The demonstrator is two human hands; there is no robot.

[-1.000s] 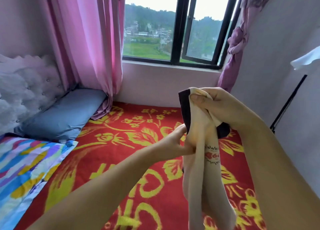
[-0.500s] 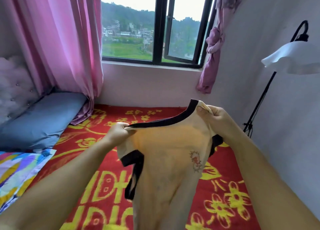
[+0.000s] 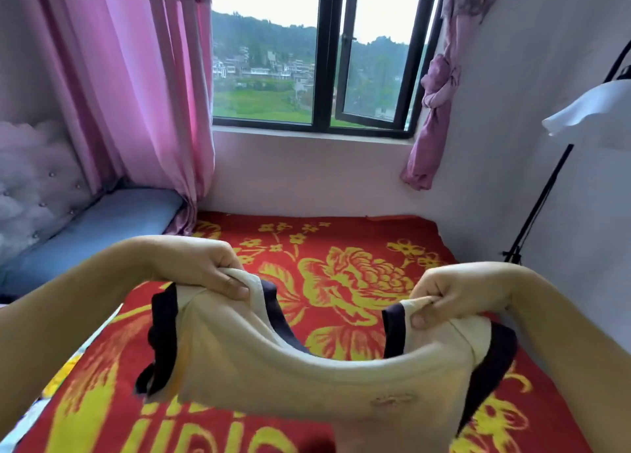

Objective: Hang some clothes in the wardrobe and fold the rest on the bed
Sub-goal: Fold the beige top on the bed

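A cream sleeveless top (image 3: 300, 381) with dark navy trim and a small red print hangs spread out above the bed (image 3: 341, 275), which has a red cover with yellow flowers. My left hand (image 3: 205, 265) pinches its left shoulder strap. On the other side, my right hand (image 3: 454, 295) grips the right shoulder strap. The neckline sags between both hands. The top's lower part runs out of view at the bottom edge.
A blue pillow (image 3: 112, 220) lies at the bed's head by a tufted headboard (image 3: 30, 179). Pink curtains (image 3: 143, 94) flank the window (image 3: 324, 60). A floor lamp (image 3: 587, 111) stands against the right wall. A colourful blanket edge shows at lower left.
The bunched top has been opened out: my hands moved apart to its two shoulder straps and lowered it toward the bed. The view tilted down and shifted right.
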